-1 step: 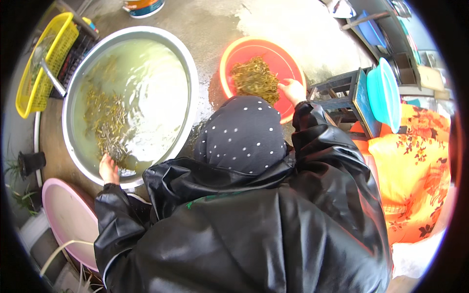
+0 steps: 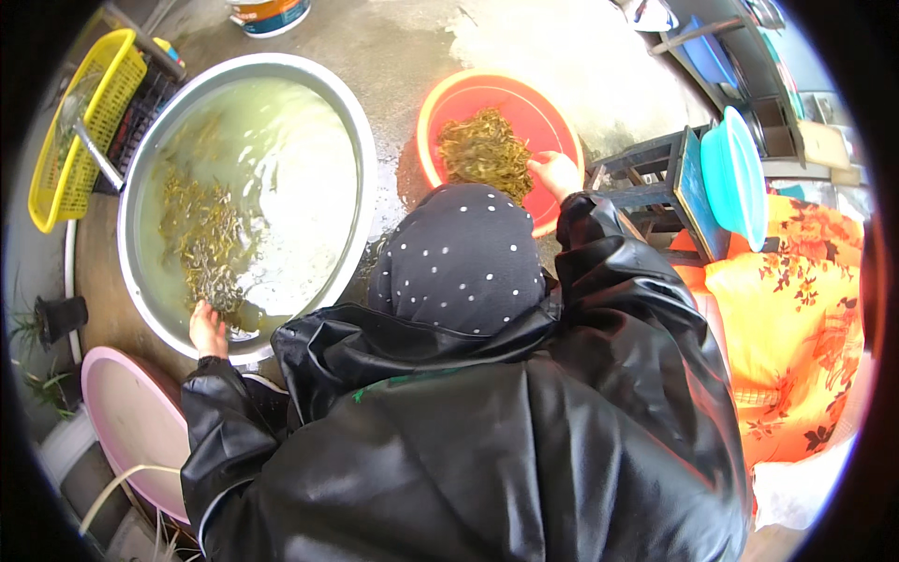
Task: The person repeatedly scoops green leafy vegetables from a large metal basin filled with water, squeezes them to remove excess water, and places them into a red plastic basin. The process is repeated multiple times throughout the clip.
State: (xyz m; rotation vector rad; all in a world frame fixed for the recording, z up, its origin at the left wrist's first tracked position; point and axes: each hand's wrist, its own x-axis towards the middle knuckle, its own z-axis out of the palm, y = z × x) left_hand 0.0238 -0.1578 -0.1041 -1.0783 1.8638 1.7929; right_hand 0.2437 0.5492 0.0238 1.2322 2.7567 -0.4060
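Note:
At the near left rim of a wide metal basin (image 2: 366, 155) of cloudy water, my left hand (image 2: 207, 330) has its fingers apart, touching the edge of some loose plant strands (image 2: 211, 234). These yellow-green and brown pieces float along the basin's left side. On the right, my right hand (image 2: 554, 174) reaches into a smaller red-orange basin (image 2: 543, 112). Its fingers are pressed together at the right edge of a heap of wet, brownish-green plant strands (image 2: 485, 152). Finger details there are small, but strands appear pinched in them. Both my sleeves are glossy black.
A dotted black cloth (image 2: 459, 262) covers the middle. Left stand a yellow basket (image 2: 56, 187), pink tub (image 2: 131, 421) and plant pot (image 2: 62, 317). Right are a stool (image 2: 688, 187), turquoise basin (image 2: 735, 178) and orange floral cloth (image 2: 787, 309). A bucket (image 2: 270, 17) stands at the back.
The whole view has shifted very slightly. Both hands stay at the same places by the plant strands in their two basins.

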